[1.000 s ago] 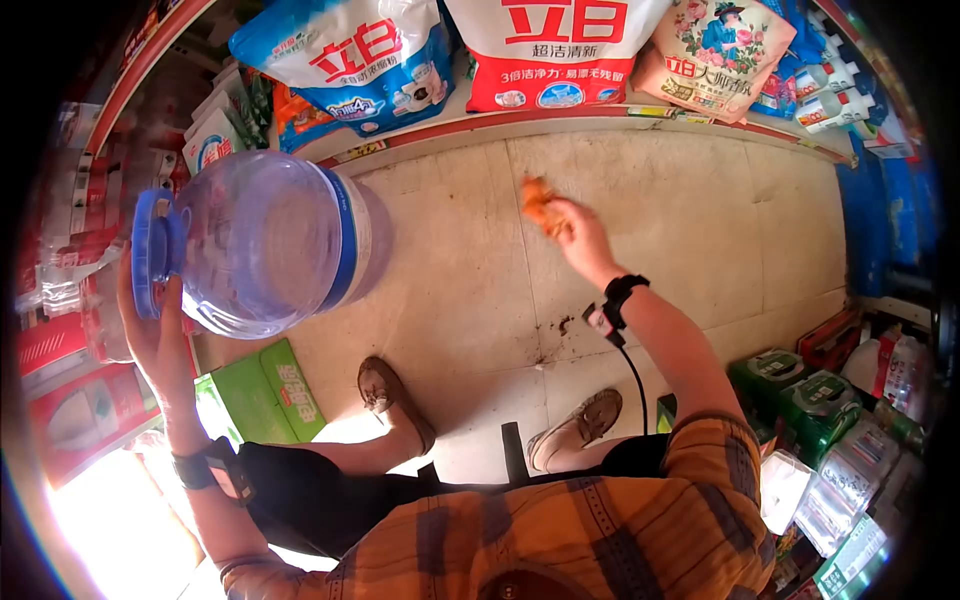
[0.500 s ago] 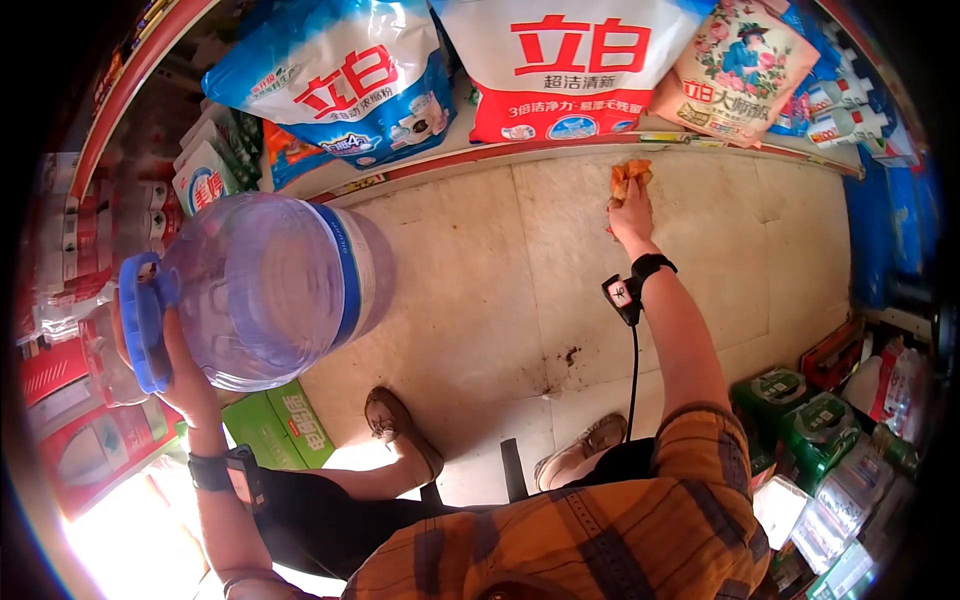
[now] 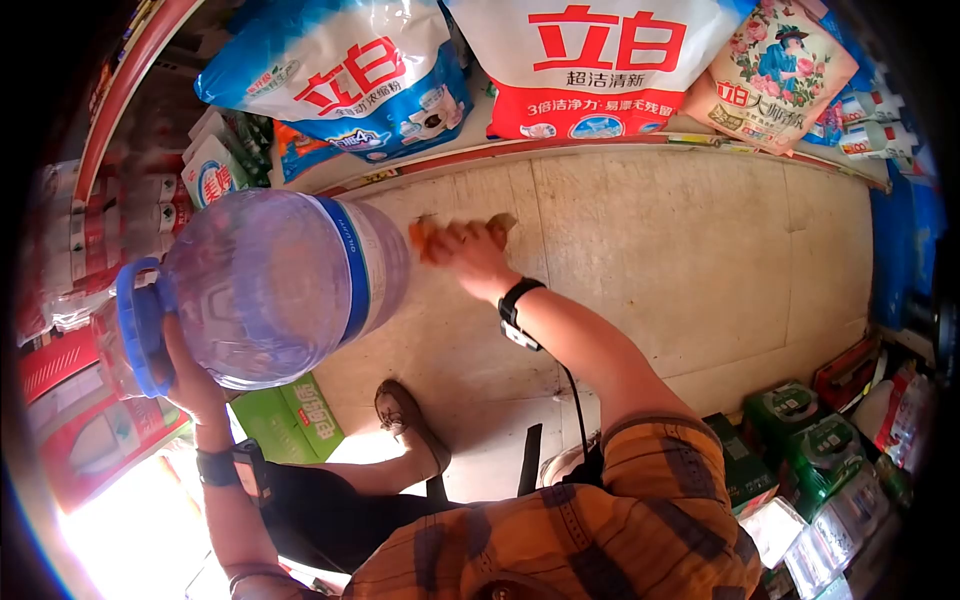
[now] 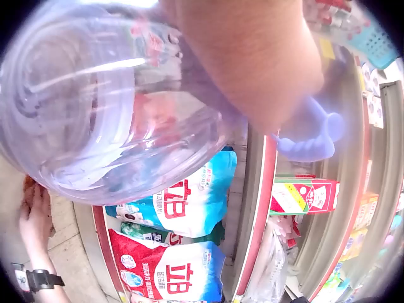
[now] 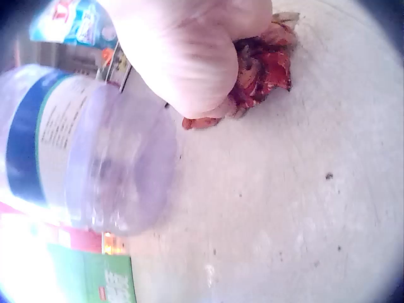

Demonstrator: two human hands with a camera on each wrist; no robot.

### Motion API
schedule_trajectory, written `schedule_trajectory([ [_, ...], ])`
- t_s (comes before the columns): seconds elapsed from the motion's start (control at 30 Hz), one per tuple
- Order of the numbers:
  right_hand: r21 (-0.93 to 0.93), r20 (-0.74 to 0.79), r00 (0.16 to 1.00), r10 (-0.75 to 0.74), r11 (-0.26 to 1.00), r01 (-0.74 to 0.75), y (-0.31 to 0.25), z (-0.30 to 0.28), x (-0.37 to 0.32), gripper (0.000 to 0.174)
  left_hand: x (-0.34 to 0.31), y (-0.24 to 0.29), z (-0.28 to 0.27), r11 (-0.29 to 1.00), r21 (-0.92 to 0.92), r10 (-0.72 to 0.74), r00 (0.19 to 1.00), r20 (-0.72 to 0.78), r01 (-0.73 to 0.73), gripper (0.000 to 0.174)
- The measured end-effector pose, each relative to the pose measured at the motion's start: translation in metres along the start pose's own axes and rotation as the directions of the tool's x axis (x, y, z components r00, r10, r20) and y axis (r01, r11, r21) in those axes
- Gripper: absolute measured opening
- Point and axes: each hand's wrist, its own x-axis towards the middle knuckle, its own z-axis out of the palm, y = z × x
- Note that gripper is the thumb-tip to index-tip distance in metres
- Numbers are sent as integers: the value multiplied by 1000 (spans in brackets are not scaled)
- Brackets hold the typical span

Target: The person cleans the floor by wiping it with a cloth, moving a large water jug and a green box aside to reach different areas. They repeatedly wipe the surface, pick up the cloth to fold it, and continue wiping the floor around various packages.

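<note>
At the left end of the bottle (image 3: 260,290), the left hand (image 3: 195,385) is clamping the blue handle (image 3: 148,335), its fingers mostly being hidden; this hold seems to be steadying the sideways bottle, so a slipping grip could be letting it roll or drop; just right of the bottle's base (image 5: 136,164), the right hand (image 3: 475,258) is bunching its fingers around the cloth (image 5: 271,69); an overlong stroke toward the bottle could be knocking that base; farther right of the bottle, dark specks (image 5: 329,176) are dotting the floor (image 3: 680,280) and could be smearing under a careless pass; the bottle is showing clear, violet-tinted walls, a blue band (image 5: 28,142) and a pale printed label (image 5: 62,126) toward its base; the cloth is looking crumpled, orange-red and darkly patched.
</note>
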Motion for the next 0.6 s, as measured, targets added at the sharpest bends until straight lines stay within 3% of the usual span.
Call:
schedule_trajectory([
  [0.03,55,0,994,-108,993,108,-6,12,-4,43,0,-1,-2,1000,7,-11,999,31,11,39],
  [0.1,242,242,941,-234,954,175,-12,-11,-13,34,0,-4,-3,999,-12,-37,999,4,37,39],
  [0.13,298,175,965,-198,944,140,-9,-6,-19,29,0,-7,-5,1000,-1,-9,1000,13,9,40],
  [0.17,263,221,968,-115,963,55,-3,-26,-18,27,0,-9,-9,1000,13,15,1000,19,-15,41],
  [0.23,283,-31,999,39,959,-28,33,-24,-18,22,-3,-5,-7,999,34,21,1000,-10,-21,39],
  [0.3,262,-300,919,254,949,-176,83,-28,-21,25,-4,-2,-5,999,48,26,999,-32,-24,39],
  [0.37,22,-234,839,492,865,-501,124,-54,-28,31,-4,0,-4,999,14,38,999,-11,-38,41],
  [0.43,-79,-220,786,577,793,-604,145,-79,-37,39,-7,6,-5,999,34,-19,1000,-8,19,41],
  [0.47,-79,-221,786,578,792,-605,144,-76,-36,39,-6,7,-6,996,52,-71,997,-6,71,42],
  [0.6,-216,-129,802,584,773,-597,121,-53,-15,44,-6,5,-2,999,46,-24,1000,-11,25,42],
])
